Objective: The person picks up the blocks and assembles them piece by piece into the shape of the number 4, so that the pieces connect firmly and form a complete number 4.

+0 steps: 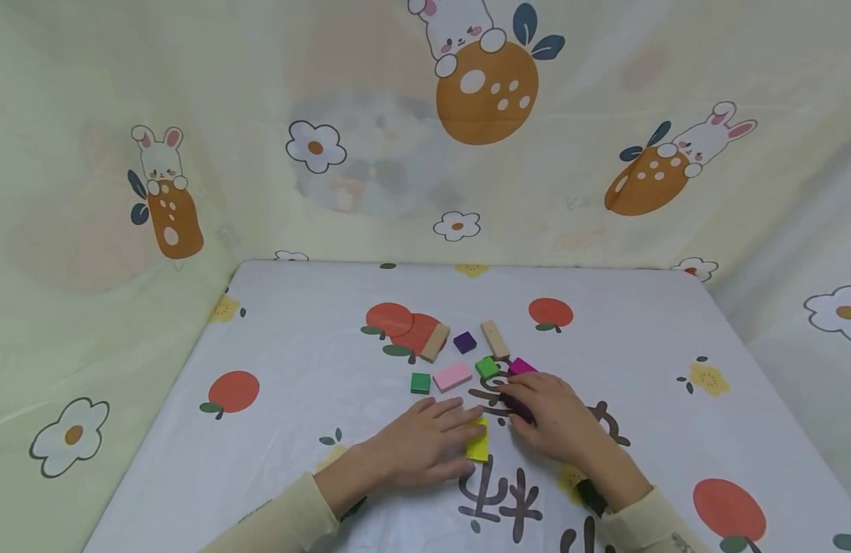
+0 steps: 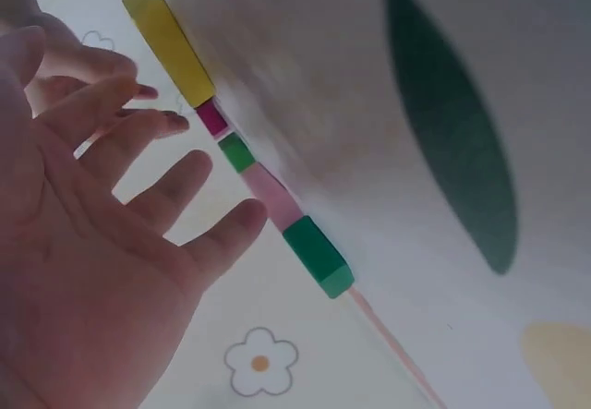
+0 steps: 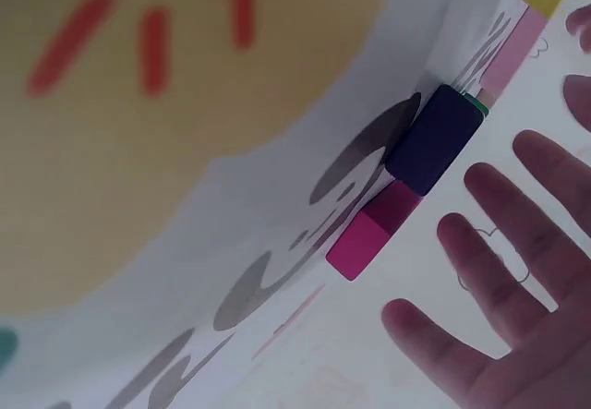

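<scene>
My left hand hovers over or touches the left edge of a yellow block, its fingers stretched out; I cannot tell whether they make contact. In the left wrist view the fingers spread loosely with nothing gripped. Beside a dark purple block is my right hand, which partly covers it in the head view. Its fingers look straight and apart from the block in the right wrist view. A magenta block lies just beyond the right fingertips. Left of that sit a light green block and a pink block.
A dark green block stands left of the pink one. Farther back are a small purple block and two wooden blocks, one tilted right, the other leaning left. A printed cloth covers the table, with patterned curtains around it.
</scene>
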The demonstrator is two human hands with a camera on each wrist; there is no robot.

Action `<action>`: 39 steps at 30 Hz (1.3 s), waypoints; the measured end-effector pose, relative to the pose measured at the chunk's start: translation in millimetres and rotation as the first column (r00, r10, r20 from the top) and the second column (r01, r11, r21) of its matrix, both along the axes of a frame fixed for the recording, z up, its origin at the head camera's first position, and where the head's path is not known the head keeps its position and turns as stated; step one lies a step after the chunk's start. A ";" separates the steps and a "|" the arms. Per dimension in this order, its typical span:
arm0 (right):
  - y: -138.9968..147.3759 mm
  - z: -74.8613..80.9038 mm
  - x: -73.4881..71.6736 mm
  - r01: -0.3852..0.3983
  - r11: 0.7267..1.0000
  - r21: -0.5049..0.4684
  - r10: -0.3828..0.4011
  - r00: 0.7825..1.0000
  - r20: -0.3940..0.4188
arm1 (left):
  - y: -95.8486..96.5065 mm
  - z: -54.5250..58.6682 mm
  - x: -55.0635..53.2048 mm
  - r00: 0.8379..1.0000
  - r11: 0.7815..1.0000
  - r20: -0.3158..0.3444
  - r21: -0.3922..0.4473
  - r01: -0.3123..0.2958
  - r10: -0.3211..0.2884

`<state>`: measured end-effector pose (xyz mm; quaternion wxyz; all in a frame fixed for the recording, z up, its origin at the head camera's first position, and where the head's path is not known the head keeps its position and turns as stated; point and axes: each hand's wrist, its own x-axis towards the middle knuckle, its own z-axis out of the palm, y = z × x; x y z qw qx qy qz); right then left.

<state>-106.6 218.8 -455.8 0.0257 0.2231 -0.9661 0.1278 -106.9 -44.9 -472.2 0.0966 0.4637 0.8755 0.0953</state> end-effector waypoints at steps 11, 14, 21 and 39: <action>4.2 0.1 -0.8 -0.006 0.999 0.052 0.001 0.996 0.094 | 0.1 1.2 1.2 0.998 0.998 0.002 -0.009 0.061 -0.061; 5.1 0.9 -0.8 -0.004 0.998 0.066 -0.004 0.993 0.118 | -0.7 0.4 1.2 0.998 0.998 0.009 -0.008 0.060 -0.060; 7.3 1.6 -2.2 -0.015 0.997 0.078 0.005 0.992 0.130 | -1.0 0.0 0.0 0.998 0.998 0.018 -0.007 0.062 -0.062; -1.1 -0.2 -16.9 0.007 1.000 0.014 -0.009 0.988 0.156 | -1.6 0.2 -1.5 0.998 0.998 0.019 -0.011 0.066 -0.066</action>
